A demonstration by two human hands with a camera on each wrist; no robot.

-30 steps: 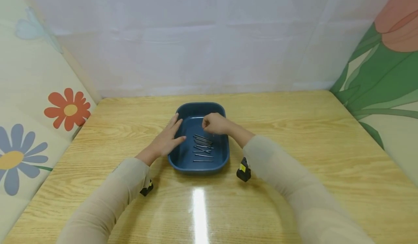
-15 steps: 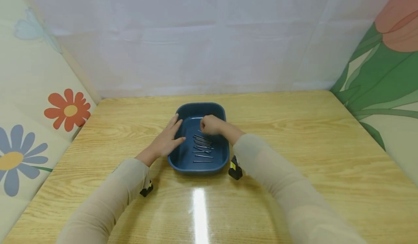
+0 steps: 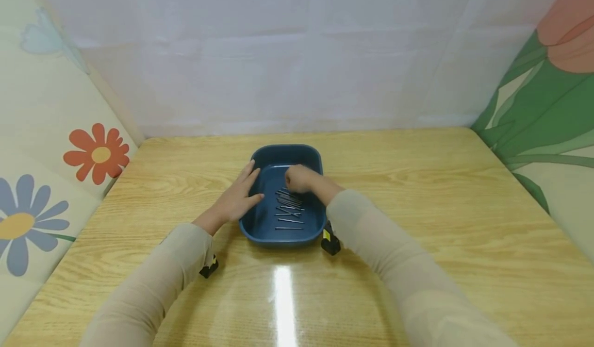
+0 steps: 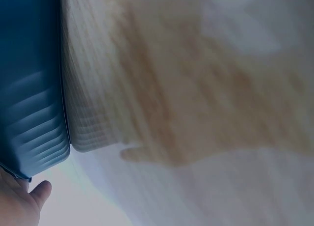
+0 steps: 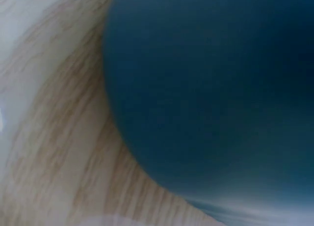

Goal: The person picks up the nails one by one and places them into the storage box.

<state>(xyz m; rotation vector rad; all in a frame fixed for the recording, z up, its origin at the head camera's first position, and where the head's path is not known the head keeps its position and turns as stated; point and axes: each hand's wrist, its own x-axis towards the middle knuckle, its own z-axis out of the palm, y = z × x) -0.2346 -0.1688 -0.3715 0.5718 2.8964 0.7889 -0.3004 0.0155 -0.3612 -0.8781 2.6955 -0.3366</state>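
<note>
A dark blue tray (image 3: 258, 228) with rounded corners stands on the table. Several thin metal nails (image 3: 290, 221) lie inside it, mostly side by side in a rough row. My left hand (image 3: 235, 197) rests on the tray's left rim with fingers spread; the left wrist view shows this hand (image 4: 17, 204) at the tray's ribbed outer side (image 4: 34, 113). Over the far right part of the tray, my right hand (image 3: 299, 178) has its fingers curled down at the far end of the row. One nail (image 3: 282, 188) pokes out from beneath these fingers; the fingertips are hidden.
The light wooden table (image 3: 417, 197) stretches to both sides of the tray. A white sheet (image 3: 260, 68) hangs behind it. Flower-printed panels (image 3: 42, 146) flank the table. Dark wrist cameras (image 3: 330, 241) hang under both cuffs.
My right hand has moved left and slightly down toward the row of nails, and a nail now shows under its fingers. My left hand has stayed in place on the rim.
</note>
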